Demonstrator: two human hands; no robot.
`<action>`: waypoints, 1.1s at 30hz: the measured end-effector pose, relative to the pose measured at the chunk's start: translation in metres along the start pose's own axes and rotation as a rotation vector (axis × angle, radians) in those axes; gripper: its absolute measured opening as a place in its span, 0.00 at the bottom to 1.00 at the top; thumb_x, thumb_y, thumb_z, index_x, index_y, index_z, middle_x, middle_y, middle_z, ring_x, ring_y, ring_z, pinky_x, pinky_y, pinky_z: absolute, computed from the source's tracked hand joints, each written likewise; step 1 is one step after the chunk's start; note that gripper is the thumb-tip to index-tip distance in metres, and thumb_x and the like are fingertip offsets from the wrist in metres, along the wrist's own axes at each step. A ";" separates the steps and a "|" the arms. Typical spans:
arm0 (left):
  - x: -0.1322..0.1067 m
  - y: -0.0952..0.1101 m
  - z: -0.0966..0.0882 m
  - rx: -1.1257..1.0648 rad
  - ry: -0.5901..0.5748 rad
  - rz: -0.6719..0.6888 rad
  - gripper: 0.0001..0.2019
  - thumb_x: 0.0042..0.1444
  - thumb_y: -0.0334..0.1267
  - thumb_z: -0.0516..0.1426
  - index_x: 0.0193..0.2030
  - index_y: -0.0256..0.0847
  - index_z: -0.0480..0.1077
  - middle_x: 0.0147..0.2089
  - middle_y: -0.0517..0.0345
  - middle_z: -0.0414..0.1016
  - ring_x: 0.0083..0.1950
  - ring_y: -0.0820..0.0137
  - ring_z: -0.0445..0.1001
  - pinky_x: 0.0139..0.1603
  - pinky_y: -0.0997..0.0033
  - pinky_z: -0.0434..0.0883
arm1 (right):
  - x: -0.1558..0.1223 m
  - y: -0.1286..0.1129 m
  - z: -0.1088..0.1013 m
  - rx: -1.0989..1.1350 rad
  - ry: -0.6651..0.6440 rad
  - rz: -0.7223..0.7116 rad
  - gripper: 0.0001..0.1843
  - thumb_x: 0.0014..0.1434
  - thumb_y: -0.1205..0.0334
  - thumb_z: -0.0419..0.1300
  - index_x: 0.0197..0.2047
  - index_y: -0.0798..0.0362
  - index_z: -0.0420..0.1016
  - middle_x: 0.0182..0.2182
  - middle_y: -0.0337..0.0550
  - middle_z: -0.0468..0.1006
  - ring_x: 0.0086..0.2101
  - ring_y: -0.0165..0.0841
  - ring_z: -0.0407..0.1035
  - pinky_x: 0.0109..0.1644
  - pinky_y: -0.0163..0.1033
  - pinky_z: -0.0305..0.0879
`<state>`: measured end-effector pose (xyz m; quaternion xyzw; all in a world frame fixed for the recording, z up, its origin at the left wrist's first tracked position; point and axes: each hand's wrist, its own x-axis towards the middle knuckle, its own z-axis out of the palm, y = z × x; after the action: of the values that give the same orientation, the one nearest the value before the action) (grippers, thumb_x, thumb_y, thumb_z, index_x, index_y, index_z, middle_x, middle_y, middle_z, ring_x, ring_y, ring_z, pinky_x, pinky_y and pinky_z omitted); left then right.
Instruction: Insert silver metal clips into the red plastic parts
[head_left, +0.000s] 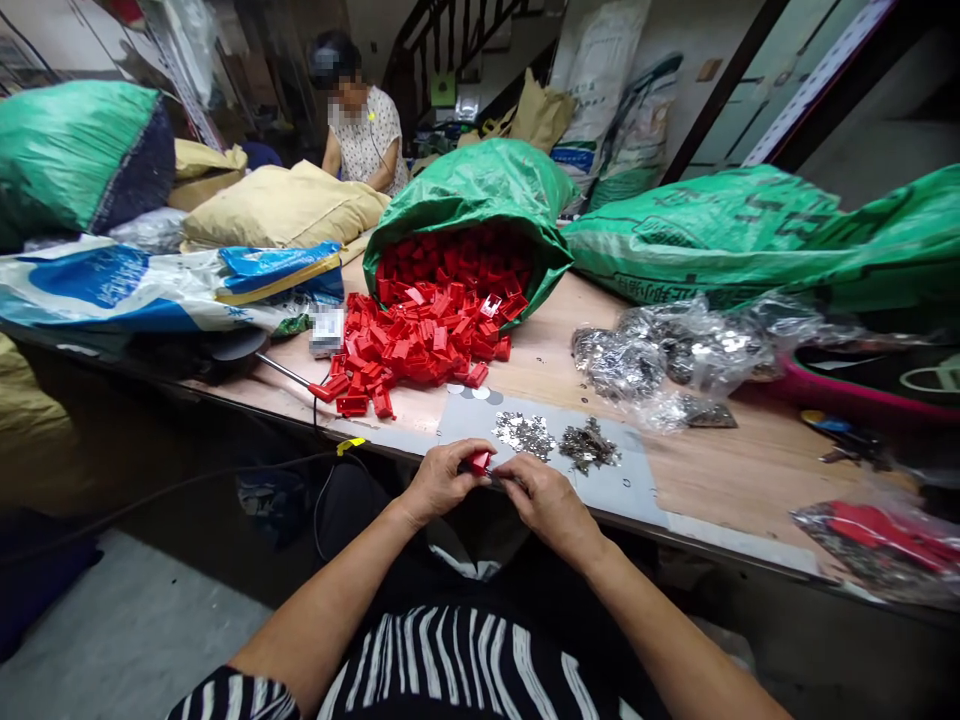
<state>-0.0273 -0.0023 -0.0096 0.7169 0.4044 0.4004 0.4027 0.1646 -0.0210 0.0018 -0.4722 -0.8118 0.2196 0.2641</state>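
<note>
My left hand [442, 482] is closed around a small red plastic housing [481, 461] at the front edge of the table. Close beside it, my right hand [546, 500] pinches something small and dark against the open side of the housing; its kind is too small to make out. Just beyond my hands, a grey mat [637, 475] carries a pile of shiny flat metal pieces [523, 434] and a pile of darker metal pieces [590, 446]. Farther off, a heap of red plastic housings [420, 335] spills from a green woven sack [480, 185].
Clear plastic bags of metal parts [660, 350] lie at the right, near a second green sack [720, 235]. A bag with red parts [892, 535] sits at the right edge. A blue-and-white sack [135, 285] lies left. Across the table, another person [367, 140] sits.
</note>
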 end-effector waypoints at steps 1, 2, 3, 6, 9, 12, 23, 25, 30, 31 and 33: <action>0.000 0.000 -0.001 -0.004 -0.002 -0.004 0.17 0.48 0.32 0.62 0.47 0.45 0.73 0.42 0.57 0.79 0.43 0.66 0.75 0.48 0.68 0.69 | 0.001 0.001 -0.001 0.016 -0.006 0.010 0.09 0.60 0.69 0.54 0.39 0.50 0.75 0.36 0.44 0.77 0.38 0.35 0.71 0.43 0.40 0.68; 0.000 -0.001 -0.001 -0.012 -0.006 -0.013 0.17 0.48 0.32 0.62 0.47 0.45 0.73 0.42 0.57 0.79 0.42 0.67 0.75 0.47 0.68 0.69 | 0.001 0.002 -0.003 0.037 -0.010 0.022 0.09 0.60 0.68 0.54 0.39 0.50 0.75 0.36 0.44 0.77 0.37 0.35 0.71 0.43 0.40 0.68; 0.000 -0.001 -0.002 -0.025 -0.010 -0.026 0.16 0.49 0.33 0.63 0.47 0.44 0.73 0.42 0.58 0.78 0.42 0.67 0.75 0.46 0.69 0.69 | 0.002 0.003 -0.005 0.058 -0.013 0.037 0.08 0.61 0.67 0.54 0.40 0.50 0.74 0.35 0.43 0.77 0.37 0.34 0.71 0.42 0.40 0.67; -0.001 -0.001 -0.004 -0.116 -0.022 -0.062 0.15 0.49 0.35 0.63 0.45 0.43 0.72 0.41 0.58 0.77 0.41 0.68 0.74 0.46 0.69 0.69 | 0.002 0.003 -0.011 0.104 -0.005 0.075 0.09 0.62 0.63 0.53 0.42 0.51 0.74 0.34 0.42 0.75 0.34 0.34 0.70 0.40 0.39 0.66; -0.002 0.000 -0.003 -0.323 0.008 -0.103 0.15 0.48 0.36 0.65 0.43 0.40 0.71 0.42 0.56 0.77 0.42 0.68 0.73 0.47 0.69 0.68 | 0.001 -0.001 -0.014 0.136 0.016 0.072 0.09 0.63 0.61 0.53 0.42 0.50 0.73 0.33 0.42 0.73 0.33 0.34 0.68 0.39 0.39 0.65; -0.005 0.006 0.000 -0.605 0.049 -0.171 0.18 0.46 0.34 0.66 0.44 0.40 0.69 0.44 0.55 0.77 0.43 0.68 0.75 0.46 0.69 0.69 | -0.003 -0.007 -0.014 0.209 0.038 0.083 0.07 0.63 0.60 0.53 0.40 0.51 0.71 0.33 0.42 0.73 0.32 0.33 0.68 0.38 0.39 0.64; -0.021 0.039 0.009 -0.785 0.135 -0.188 0.18 0.43 0.30 0.68 0.41 0.40 0.70 0.43 0.57 0.78 0.44 0.69 0.76 0.48 0.70 0.71 | -0.003 -0.025 -0.016 0.814 -0.025 0.269 0.19 0.56 0.45 0.60 0.36 0.50 0.59 0.27 0.32 0.62 0.26 0.26 0.57 0.28 0.32 0.53; -0.025 0.042 0.011 -0.690 0.147 -0.166 0.18 0.43 0.31 0.68 0.42 0.40 0.71 0.42 0.56 0.78 0.43 0.69 0.76 0.48 0.70 0.71 | -0.004 -0.028 -0.017 0.898 -0.071 0.304 0.21 0.54 0.44 0.62 0.35 0.49 0.58 0.26 0.32 0.62 0.24 0.24 0.54 0.26 0.31 0.50; -0.040 0.044 0.021 -0.433 0.203 -0.134 0.16 0.46 0.35 0.67 0.42 0.39 0.72 0.38 0.57 0.77 0.40 0.69 0.75 0.44 0.72 0.71 | -0.010 -0.030 -0.016 0.950 -0.119 0.344 0.23 0.52 0.44 0.64 0.34 0.49 0.56 0.25 0.31 0.62 0.23 0.24 0.53 0.25 0.31 0.48; -0.043 0.044 0.023 -0.399 0.216 -0.133 0.16 0.47 0.35 0.67 0.42 0.40 0.72 0.38 0.57 0.77 0.39 0.69 0.75 0.43 0.72 0.71 | -0.011 -0.031 -0.015 0.944 -0.120 0.342 0.23 0.52 0.45 0.64 0.33 0.50 0.56 0.25 0.32 0.62 0.24 0.24 0.54 0.25 0.31 0.49; -0.047 0.043 0.029 -0.358 0.233 -0.127 0.15 0.48 0.36 0.66 0.43 0.40 0.71 0.38 0.57 0.77 0.40 0.68 0.75 0.43 0.72 0.71 | -0.013 -0.030 -0.012 0.938 -0.123 0.333 0.22 0.52 0.45 0.64 0.33 0.50 0.56 0.26 0.32 0.63 0.24 0.25 0.54 0.26 0.31 0.50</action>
<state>-0.0072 -0.0671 0.0072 0.5561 0.4152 0.5194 0.4986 0.1579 -0.0452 0.0262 -0.4119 -0.5532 0.6277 0.3610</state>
